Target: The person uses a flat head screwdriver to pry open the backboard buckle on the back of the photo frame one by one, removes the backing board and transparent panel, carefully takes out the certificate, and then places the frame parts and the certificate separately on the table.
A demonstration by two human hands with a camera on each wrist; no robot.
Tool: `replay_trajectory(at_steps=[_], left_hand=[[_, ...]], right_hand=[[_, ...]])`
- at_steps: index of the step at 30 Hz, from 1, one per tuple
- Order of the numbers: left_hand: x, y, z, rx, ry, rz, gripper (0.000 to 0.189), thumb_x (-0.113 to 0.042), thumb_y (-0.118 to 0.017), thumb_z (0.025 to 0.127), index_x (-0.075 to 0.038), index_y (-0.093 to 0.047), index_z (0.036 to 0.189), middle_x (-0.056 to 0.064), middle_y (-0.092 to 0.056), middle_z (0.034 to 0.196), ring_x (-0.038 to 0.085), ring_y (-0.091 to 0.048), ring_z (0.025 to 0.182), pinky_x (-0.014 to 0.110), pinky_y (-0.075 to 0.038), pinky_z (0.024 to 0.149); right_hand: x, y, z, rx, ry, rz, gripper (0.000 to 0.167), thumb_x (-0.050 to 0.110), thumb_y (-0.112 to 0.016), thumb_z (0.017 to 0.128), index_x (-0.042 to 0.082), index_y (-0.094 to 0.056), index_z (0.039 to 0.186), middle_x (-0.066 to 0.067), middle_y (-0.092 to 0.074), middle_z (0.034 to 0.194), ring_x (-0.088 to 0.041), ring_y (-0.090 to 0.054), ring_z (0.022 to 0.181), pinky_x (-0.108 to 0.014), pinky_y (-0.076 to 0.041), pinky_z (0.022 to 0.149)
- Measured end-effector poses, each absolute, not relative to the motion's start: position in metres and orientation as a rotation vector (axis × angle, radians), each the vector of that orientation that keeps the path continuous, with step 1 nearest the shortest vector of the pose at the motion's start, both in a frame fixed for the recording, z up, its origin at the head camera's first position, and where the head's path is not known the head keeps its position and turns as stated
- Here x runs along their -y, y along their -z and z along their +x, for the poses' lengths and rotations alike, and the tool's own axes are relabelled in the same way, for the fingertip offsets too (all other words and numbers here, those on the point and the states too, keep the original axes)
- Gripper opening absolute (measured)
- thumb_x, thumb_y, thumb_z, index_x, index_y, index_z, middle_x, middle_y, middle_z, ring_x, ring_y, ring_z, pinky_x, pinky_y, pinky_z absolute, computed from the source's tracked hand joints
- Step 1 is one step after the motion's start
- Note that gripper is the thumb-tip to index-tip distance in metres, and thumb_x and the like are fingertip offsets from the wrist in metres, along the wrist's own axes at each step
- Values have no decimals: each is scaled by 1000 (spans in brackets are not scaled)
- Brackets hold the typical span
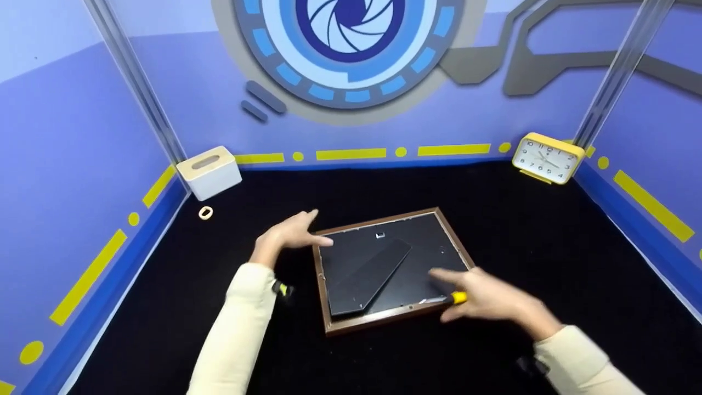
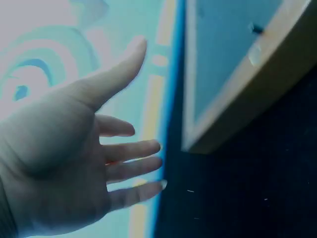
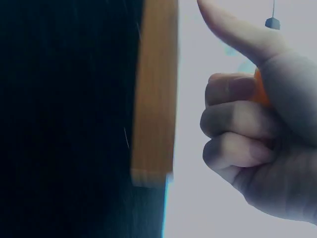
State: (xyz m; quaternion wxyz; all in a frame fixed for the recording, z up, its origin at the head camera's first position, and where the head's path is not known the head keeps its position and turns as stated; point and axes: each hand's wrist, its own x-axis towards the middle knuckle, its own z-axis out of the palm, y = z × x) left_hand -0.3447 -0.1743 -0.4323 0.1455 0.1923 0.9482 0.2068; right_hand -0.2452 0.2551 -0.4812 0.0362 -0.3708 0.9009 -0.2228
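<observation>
A brown wooden picture frame (image 1: 373, 321) lies face down, its black backing board (image 1: 422, 236) upward. Across that board slants a black easel leg (image 1: 373, 277). My left hand (image 1: 290, 233) hovers at the frame's far left corner, fingers spread and holding nothing; in the left wrist view its palm (image 2: 59, 153) faces the camera. Over the near right part of the frame is my right hand (image 1: 485, 296). Its lower fingers curl round the yellow-orange handle of a screwdriver (image 1: 459, 297), while the thumb sticks out straight, as the right wrist view shows.
A white tissue box (image 1: 214, 178) with a wooden lid stands at the back left, with a small cream ring (image 1: 205, 213) before it. A yellow alarm clock (image 1: 548, 159) sits at the back right. Blue printed walls enclose the black tabletop (image 1: 384, 189).
</observation>
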Motion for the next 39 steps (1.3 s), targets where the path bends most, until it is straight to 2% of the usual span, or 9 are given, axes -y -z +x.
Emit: replay_trajectory(at_steps=[3, 5, 7, 12, 14, 18, 22, 31, 39], left_hand=[[173, 440, -358, -2684, -488, 548, 93, -49, -70, 92, 5, -28, 155, 26, -37, 153, 37, -33, 143, 47, -27, 117], [173, 444, -359, -2674, -454, 559, 85, -45, -70, 92, 4, -35, 152, 24, -44, 150, 36, -39, 140, 46, -31, 115], [172, 446, -357, -2695, -439, 599, 77, -41, -71, 93, 5, -43, 148, 22, -53, 142, 35, -47, 133, 46, -36, 111], [173, 439, -333, -2678, -402, 688, 52, -36, -72, 93, 2, -65, 127, 12, -72, 105, 28, -67, 99, 41, -51, 93], [173, 435, -319, -2569, -444, 690, 48, -34, -71, 94, 2, -66, 125, 7, -75, 90, 25, -71, 84, 37, -54, 87], [175, 430, -302, -2406, -524, 649, 61, -28, -67, 98, 6, -46, 145, 7, -74, 80, 27, -72, 73, 34, -56, 81], [176, 442, -309, -2455, -653, 654, 73, -22, -64, 100, 6, -25, 155, 9, -72, 83, 26, -70, 73, 34, -55, 76], [157, 469, -340, -2295, -843, 738, 82, -15, -60, 102, -7, -4, 161, 7, -67, 87, 19, -65, 65, 33, -57, 68], [157, 472, -331, -2157, -936, 723, 102, -10, -64, 98, -10, 19, 157, 7, -61, 80, 22, -65, 65, 36, -57, 68]], right_hand=[[-240, 486, -240, -2820, 587, -1155, 73, 44, -84, 78, 11, -61, 139, 1, -72, 91, -5, -58, 73, -34, -56, 68], [-237, 486, -239, -2867, 532, -1119, 66, 41, -84, 78, 17, -65, 136, 3, -69, 78, -6, -55, 64, -33, -53, 58], [-240, 485, -242, -2911, 494, -1077, 60, 39, -84, 79, 22, -67, 134, 2, -72, 83, -8, -58, 67, -34, -51, 54], [-263, 481, -257, -2953, 469, -986, 56, 29, -83, 83, 19, -66, 135, -2, -74, 89, -11, -62, 68, -33, -51, 52], [-274, 481, -267, -2977, 524, -972, 55, 22, -82, 84, 12, -65, 135, -6, -74, 98, -11, -64, 74, -35, -55, 60], [-284, 480, -278, -2995, 725, -951, 54, 15, -78, 89, 3, -60, 138, 2, -66, 80, -7, -57, 65, -34, -53, 69], [-266, 478, -262, -2922, 901, -806, 66, 32, -74, 92, 3, -49, 147, 14, -38, 56, -2, -37, 44, -28, -48, 53], [-207, 473, -206, -3006, 827, -587, 105, 62, -75, 79, -15, -41, 143, 11, -51, 59, -4, -44, 49, -33, -52, 60], [-212, 479, -215, -2911, 888, -648, 129, 71, -80, 63, 1, -26, 157, 15, -36, 53, -4, -37, 44, -29, -49, 64]])
